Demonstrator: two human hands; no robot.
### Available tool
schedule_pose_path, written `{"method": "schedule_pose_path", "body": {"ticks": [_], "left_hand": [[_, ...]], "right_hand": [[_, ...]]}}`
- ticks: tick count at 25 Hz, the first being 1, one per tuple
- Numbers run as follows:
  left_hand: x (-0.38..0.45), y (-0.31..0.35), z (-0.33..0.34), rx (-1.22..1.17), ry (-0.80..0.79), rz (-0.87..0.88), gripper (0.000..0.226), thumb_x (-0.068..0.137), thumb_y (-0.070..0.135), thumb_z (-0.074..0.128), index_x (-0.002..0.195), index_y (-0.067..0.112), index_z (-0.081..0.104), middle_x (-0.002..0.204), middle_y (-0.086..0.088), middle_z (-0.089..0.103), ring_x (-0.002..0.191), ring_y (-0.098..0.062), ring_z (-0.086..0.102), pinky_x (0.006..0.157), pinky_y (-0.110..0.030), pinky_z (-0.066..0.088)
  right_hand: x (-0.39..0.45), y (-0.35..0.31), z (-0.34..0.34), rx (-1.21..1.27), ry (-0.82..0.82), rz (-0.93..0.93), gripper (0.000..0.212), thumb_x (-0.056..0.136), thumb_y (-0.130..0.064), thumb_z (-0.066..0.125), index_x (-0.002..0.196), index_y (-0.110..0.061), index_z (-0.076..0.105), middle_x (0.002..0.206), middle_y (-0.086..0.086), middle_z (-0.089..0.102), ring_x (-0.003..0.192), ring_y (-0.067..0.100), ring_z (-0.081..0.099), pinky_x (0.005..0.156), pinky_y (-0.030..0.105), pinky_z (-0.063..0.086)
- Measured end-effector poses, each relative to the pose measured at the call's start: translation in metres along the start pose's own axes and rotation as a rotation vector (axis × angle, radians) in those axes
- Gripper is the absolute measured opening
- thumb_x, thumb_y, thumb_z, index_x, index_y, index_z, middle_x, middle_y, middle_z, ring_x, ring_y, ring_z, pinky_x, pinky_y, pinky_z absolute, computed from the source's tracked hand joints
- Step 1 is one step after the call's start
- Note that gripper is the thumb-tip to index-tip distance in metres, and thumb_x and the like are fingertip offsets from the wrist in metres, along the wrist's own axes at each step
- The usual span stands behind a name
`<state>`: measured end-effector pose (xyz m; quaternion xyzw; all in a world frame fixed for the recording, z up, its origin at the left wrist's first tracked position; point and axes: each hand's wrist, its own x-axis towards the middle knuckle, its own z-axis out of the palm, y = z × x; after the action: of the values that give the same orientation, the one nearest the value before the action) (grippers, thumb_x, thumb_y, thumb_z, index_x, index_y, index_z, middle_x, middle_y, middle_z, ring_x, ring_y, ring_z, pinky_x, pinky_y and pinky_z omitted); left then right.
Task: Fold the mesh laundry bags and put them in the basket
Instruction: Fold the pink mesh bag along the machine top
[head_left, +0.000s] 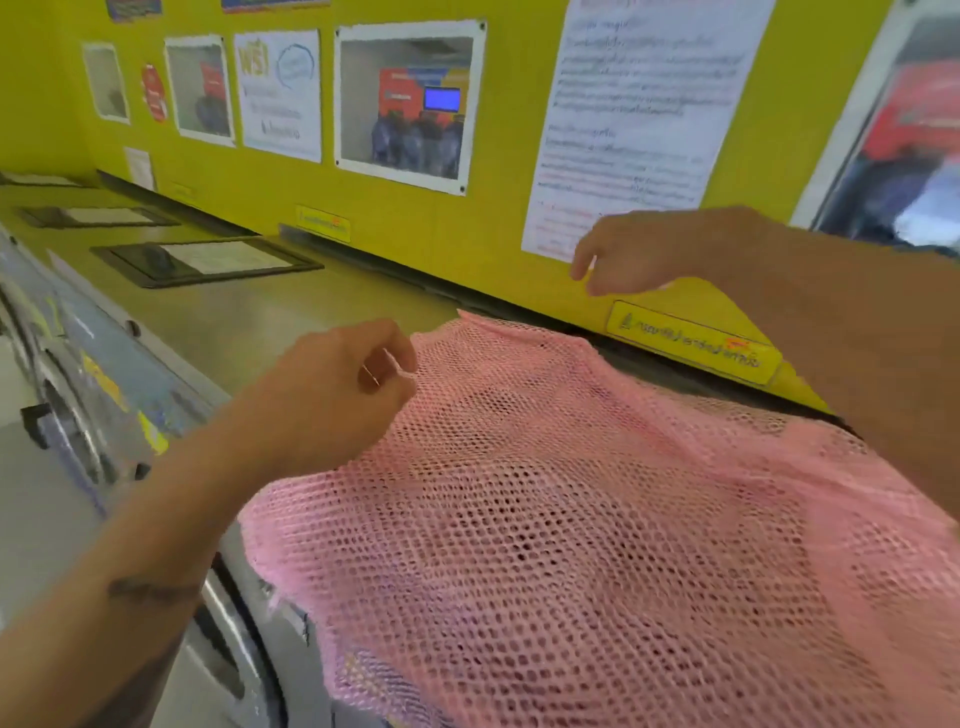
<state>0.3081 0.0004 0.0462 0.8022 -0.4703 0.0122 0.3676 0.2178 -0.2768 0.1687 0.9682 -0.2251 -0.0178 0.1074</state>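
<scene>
A pink mesh laundry bag (597, 519) lies spread flat over the top of a washing machine, its near edge hanging over the front. My left hand (337, 384) rests at the bag's far left edge with fingers curled loosely; whether it pinches the mesh is unclear. My right hand (644, 254) hovers above the bag's far edge, fingers bent and apart, holding nothing. No basket is in view.
A long grey counter (270, 306) of machine tops runs to the left, with framed notices (208, 260) lying on it. The yellow wall (415, 218) behind carries posters and a yellow label (691, 343). Washer doors (78, 431) face out at the lower left.
</scene>
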Motion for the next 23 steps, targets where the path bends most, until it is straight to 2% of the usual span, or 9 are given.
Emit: {"method": "schedule_pose_path", "body": {"ticks": [3,4,6,9,11,14,17,19,23], "left_hand": [[-0.008,0.022,0.031,0.291,-0.43,-0.069,0.057,0.074,0.077,0.045,0.125,0.051,0.048,0.126,0.011,0.049,0.117,-0.017,0.051,0.104,-0.047,0.041],[-0.009,0.027,0.041,0.367,-0.435,-0.077,0.062,0.071,0.081,0.042,0.125,0.051,0.048,0.129,0.008,0.045,0.12,-0.02,0.048,0.107,-0.049,0.037],[-0.009,0.035,0.047,0.311,-0.32,-0.094,0.042,0.079,0.067,0.054,0.116,0.048,0.053,0.131,0.002,0.049,0.12,-0.024,0.049,0.109,-0.047,0.036],[-0.02,0.061,0.061,0.277,-0.077,-0.006,0.022,0.087,0.032,0.067,0.1,0.044,0.055,0.128,-0.001,0.059,0.117,-0.022,0.053,0.107,-0.044,0.038],[-0.036,0.096,0.073,0.164,-0.005,0.111,0.019,0.088,0.022,0.067,0.093,0.038,0.06,0.114,0.003,0.067,0.101,-0.012,0.06,0.097,-0.037,0.043],[-0.073,0.158,0.092,-0.06,-0.089,0.186,0.013,0.087,0.016,0.066,0.084,0.028,0.067,0.091,0.009,0.072,0.089,-0.003,0.065,0.089,-0.03,0.049],[-0.11,0.197,0.102,-0.1,-0.128,0.248,0.008,0.084,0.022,0.064,0.085,0.027,0.069,0.087,0.009,0.073,0.089,-0.009,0.067,0.084,-0.027,0.052],[-0.131,0.204,0.099,-0.074,-0.099,0.243,0.017,0.085,0.01,0.063,0.087,0.025,0.071,0.089,0.009,0.072,0.088,-0.012,0.066,0.082,-0.021,0.05],[-0.17,0.198,0.093,0.044,-0.22,0.124,0.036,0.073,0.012,0.059,0.101,0.032,0.069,0.105,0.008,0.062,0.099,-0.008,0.057,0.089,-0.022,0.043]], "right_hand": [[-0.052,0.024,-0.028,-0.101,-0.061,0.044,0.034,0.095,-0.023,0.056,0.118,-0.001,0.066,0.106,0.019,0.071,0.1,0.037,0.067,0.085,0.044,0.057],[-0.073,0.034,-0.031,-0.113,-0.075,0.06,0.034,0.096,-0.024,0.055,0.119,-0.001,0.065,0.103,0.017,0.072,0.096,0.035,0.068,0.081,0.041,0.057],[-0.107,0.051,-0.028,-0.106,-0.101,0.061,0.036,0.095,-0.023,0.055,0.12,0.001,0.064,0.093,0.015,0.07,0.085,0.032,0.065,0.07,0.035,0.053],[-0.161,0.076,-0.002,-0.07,-0.162,0.025,0.038,0.094,-0.023,0.056,0.119,0.005,0.062,0.092,0.022,0.07,0.087,0.034,0.063,0.076,0.031,0.054],[-0.199,0.088,0.018,-0.105,-0.22,-0.012,0.039,0.095,-0.025,0.057,0.122,0.003,0.061,0.076,0.008,0.064,0.08,0.025,0.056,0.074,0.03,0.05],[-0.253,0.09,0.038,-0.058,-0.271,-0.068,0.038,0.091,-0.032,0.063,0.128,-0.021,0.06,0.077,-0.019,0.05,0.078,0.007,0.05,0.075,0.03,0.043],[-0.297,0.08,0.058,0.105,-0.394,-0.187,0.03,0.085,-0.045,0.069,0.113,-0.035,0.063,0.092,-0.017,0.065,0.088,0.004,0.061,0.082,0.033,0.051],[-0.316,0.07,0.072,0.194,-0.433,-0.264,0.03,0.08,-0.048,0.073,0.106,-0.038,0.062,0.093,-0.016,0.067,0.087,0.002,0.063,0.078,0.03,0.051],[-0.332,0.062,0.103,0.135,-0.34,-0.366,0.025,0.081,-0.028,0.073,0.09,-0.038,0.052,0.088,-0.012,0.058,0.079,0.003,0.055,0.067,0.029,0.047]]}}
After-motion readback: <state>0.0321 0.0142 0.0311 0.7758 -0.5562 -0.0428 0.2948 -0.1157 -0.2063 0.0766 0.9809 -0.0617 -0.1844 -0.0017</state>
